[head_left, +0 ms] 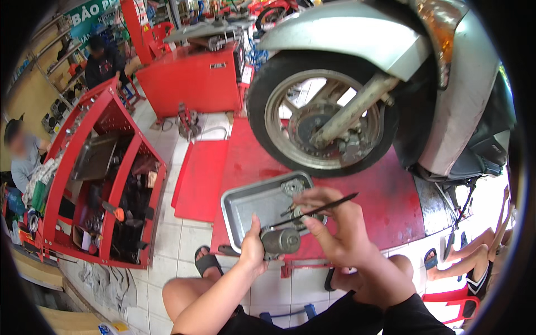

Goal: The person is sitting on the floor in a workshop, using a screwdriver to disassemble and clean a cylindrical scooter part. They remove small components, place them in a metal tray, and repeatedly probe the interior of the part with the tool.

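Note:
My left hand (253,245) is wrapped around a grey metal cylinder with a round end cap, which looks like a small starter motor (282,242). Between the pinched fingers of my right hand (335,226) runs a thin dark stick-like tool (343,200); its lower end reaches the motor's upper side. Below and beyond both hands lies a rectangular metal tray (234,209). A round metal part (293,187) rests in the tray's far right corner. More metal pieces beside it are partly hidden by my right hand.
A raised scooter's front wheel (324,120) stands just beyond the tray on a red lift platform (385,206). To the left is a red tool cart (109,184) with tools inside. People sit at far left and at right, near a red chair (452,304).

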The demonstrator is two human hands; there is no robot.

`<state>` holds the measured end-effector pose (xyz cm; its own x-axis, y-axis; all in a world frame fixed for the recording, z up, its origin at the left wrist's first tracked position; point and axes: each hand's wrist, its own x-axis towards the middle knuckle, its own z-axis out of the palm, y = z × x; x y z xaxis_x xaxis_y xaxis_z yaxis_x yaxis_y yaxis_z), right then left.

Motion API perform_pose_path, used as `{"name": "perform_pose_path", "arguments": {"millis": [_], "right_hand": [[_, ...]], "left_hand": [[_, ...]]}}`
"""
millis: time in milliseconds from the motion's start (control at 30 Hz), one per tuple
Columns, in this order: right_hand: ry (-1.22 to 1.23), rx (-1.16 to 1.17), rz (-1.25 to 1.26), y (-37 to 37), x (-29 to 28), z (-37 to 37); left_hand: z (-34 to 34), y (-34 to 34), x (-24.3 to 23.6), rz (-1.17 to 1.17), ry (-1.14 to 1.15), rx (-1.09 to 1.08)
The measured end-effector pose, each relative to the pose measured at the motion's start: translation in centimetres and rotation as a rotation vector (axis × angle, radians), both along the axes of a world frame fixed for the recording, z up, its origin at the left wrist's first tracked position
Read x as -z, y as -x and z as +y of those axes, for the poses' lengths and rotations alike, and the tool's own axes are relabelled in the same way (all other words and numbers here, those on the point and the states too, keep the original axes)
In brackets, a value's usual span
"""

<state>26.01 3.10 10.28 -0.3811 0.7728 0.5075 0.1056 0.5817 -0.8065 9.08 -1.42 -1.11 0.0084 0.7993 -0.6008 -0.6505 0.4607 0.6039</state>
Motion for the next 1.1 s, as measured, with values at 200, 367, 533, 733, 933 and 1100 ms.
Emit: {"name": "perform_pose_path", "arguments": {"millis": [200, 367, 533, 733, 933, 1100], "right_hand": [[-0.145, 0.011, -0.06, -1.2, 1.3, 0.3], [0.055, -0.019, 0.092, -0.2, 0.5, -0.6], [-0.01, -0.079, -0.038, -1.4, 1.7, 0.1], [-0.029, -0.042, -0.061, -0.9, 0.5, -0.2], [-0.038, -0.152, -0.066, -1.7, 1.8, 0.0], [-0.02, -0.059, -0.131, -1.1, 1.4, -0.1]], "left_hand": [[0.1, 0.4, 0.3, 0.035, -0.04, 0.026], [-0.6, 0.3, -0.6, 0.059, -0.03, -0.007], [-0.2, 0.3, -0.3, 0.071, -0.102, 0.027], [-0.4, 0.0, -0.9, 0.099, -0.062, 0.015], [-0.3, 0.0, -0.6, 0.04, -0.033, 0.024], [-0.2, 0.2, 0.8, 0.063, -0.036, 0.086]]}}
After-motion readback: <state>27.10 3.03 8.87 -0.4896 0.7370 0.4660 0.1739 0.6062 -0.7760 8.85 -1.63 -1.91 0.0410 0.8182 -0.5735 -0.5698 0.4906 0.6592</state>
